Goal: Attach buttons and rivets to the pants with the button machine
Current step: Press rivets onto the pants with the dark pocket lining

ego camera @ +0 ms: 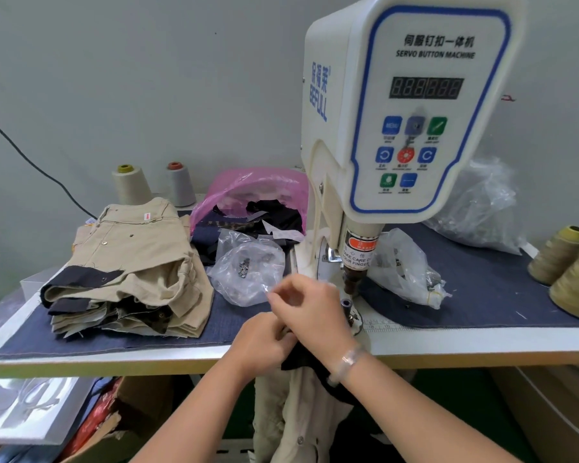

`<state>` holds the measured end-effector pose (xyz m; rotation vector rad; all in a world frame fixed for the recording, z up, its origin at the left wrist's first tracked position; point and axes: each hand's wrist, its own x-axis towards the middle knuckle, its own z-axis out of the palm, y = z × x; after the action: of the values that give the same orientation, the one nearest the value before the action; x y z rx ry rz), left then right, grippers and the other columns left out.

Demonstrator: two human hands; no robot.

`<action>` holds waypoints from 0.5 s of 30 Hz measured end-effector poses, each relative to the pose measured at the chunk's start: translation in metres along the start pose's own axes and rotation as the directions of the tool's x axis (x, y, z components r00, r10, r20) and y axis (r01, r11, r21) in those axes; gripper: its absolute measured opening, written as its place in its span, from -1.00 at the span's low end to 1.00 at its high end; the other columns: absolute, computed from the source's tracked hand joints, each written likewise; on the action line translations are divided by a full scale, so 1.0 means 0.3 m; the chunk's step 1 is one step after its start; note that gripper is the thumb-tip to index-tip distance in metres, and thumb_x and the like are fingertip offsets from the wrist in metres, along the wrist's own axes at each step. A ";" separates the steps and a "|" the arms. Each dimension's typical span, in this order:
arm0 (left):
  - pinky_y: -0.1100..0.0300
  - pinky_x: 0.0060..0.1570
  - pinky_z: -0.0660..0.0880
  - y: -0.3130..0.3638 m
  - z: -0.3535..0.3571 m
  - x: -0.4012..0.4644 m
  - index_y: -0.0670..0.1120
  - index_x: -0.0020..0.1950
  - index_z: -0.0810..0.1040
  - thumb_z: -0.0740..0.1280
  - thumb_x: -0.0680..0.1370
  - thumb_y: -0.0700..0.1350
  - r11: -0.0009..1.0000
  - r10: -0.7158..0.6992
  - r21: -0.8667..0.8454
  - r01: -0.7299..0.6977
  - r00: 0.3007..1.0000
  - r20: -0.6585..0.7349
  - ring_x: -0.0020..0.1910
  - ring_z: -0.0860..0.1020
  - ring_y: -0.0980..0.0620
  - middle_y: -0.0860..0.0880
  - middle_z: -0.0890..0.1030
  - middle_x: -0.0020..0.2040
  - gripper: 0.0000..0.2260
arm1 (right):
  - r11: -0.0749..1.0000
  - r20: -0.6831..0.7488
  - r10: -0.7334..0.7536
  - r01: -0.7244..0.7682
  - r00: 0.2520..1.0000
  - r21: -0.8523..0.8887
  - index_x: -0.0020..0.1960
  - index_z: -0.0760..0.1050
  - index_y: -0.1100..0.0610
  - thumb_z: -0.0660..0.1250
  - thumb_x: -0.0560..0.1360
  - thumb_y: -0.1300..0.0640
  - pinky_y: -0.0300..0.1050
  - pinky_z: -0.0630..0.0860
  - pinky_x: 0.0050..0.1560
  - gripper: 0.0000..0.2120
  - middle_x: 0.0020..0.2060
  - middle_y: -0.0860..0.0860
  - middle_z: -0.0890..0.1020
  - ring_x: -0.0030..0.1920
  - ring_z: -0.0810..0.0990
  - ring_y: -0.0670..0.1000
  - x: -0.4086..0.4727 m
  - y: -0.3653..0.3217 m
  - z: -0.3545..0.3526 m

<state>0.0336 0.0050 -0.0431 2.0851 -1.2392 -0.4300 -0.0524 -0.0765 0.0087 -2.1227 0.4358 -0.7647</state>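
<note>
Blue-covered table (482, 295); both hands, left hand (261, 342) and right hand (310, 315), fingers curled pinching pants (301, 389) near button machine (408, 105), ready for pressing.

At lower centre, the left hand (259, 345) and right hand (310, 312) overlap, hiding what their grip pinches. The beige pants with dark trim (291, 409) run off the bottom edge. Small metal pieces inside the crumpled clear plastic bag (244, 272) are too small to tell apart. The olive thread cone (577, 285) is cut off at right.
</note>
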 end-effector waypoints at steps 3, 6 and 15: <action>0.09 -0.12 0.41 -0.008 0.002 0.005 -0.05 -0.09 0.52 0.27 0.51 -0.06 0.999 0.053 -0.005 -0.053 0.999 -0.001 -0.21 0.50 0.12 0.11 0.57 -0.27 -0.91 | 0.994 0.035 0.112 -0.112 0.993 -0.010 -0.32 0.56 -0.13 0.45 0.38 0.14 -0.36 0.47 -0.27 -0.80 -0.39 -0.15 0.63 -0.37 0.59 -0.15 -0.122 0.065 -0.157; 0.12 -0.12 0.41 -0.012 0.003 0.005 -0.01 -0.14 0.49 0.31 0.53 -0.15 0.998 0.055 -0.009 -0.055 0.998 -0.014 -0.26 0.44 0.18 0.16 0.52 -0.31 -0.92 | 0.984 0.010 0.168 -0.166 0.986 -0.069 -0.31 0.57 -0.13 0.45 0.42 0.19 -0.23 0.54 -0.21 -0.76 -0.37 -0.10 0.64 -0.37 0.59 -0.11 -0.123 0.134 -0.307; 0.11 -0.08 0.43 -0.003 0.004 0.001 0.16 -0.21 0.44 0.31 0.53 -0.15 0.999 0.028 -0.020 -0.028 1.000 -0.009 -0.22 0.48 0.14 0.16 0.54 -0.29 -0.79 | 0.895 0.239 0.004 0.103 0.971 -0.434 -0.18 0.63 0.10 0.43 0.45 0.11 -0.41 0.32 -0.28 -0.94 -0.43 -0.20 0.50 -0.37 0.45 -0.23 0.036 0.144 -0.357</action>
<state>0.0335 0.0047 -0.0446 2.0481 -1.2533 -0.4189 -0.1161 -0.1710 0.0296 -2.6257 0.4619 -0.4581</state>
